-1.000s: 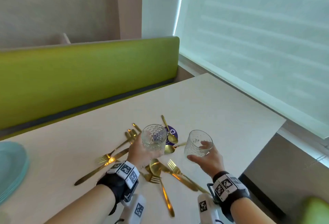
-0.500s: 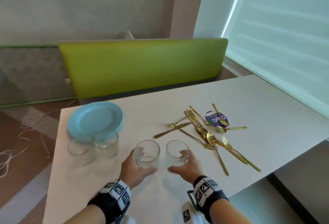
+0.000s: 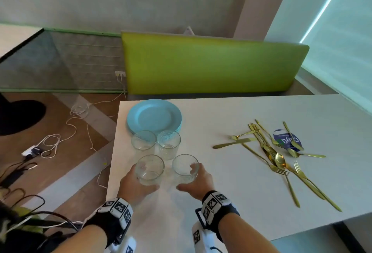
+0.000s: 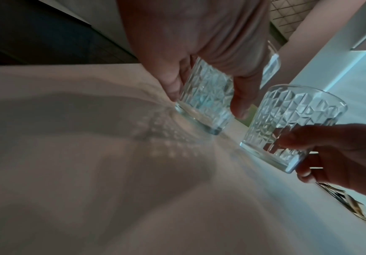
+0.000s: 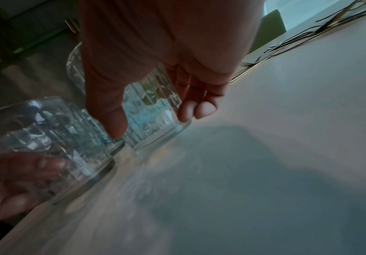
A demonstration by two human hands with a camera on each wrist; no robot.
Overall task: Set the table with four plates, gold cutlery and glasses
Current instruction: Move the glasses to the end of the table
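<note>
On the white table (image 3: 231,202) my left hand (image 3: 144,179) grips a clear patterned glass (image 3: 150,169), thumb in front and fingers behind. Close on its right, my right hand (image 3: 188,178) grips a second glass (image 3: 184,167) the same way. In the left wrist view the left glass (image 4: 206,112) has its base down at the tabletop; the right glass (image 4: 291,124) stands beside it. Two more glasses (image 3: 143,142) (image 3: 168,144) stand just behind, in front of a stack of light blue plates (image 3: 154,115). Gold cutlery (image 3: 269,152) lies in a loose pile to the right.
A round blue sticker (image 3: 286,140) lies under part of the cutlery. A green bench back (image 3: 211,63) runs along the table's far side. The table's left edge (image 3: 113,152) is close to the glasses, and cables (image 3: 66,132) lie on the floor beyond it.
Both hands carried their glasses from beside the cutlery leftward and brought them down just in front of the two standing glasses. The view swung left with them.
</note>
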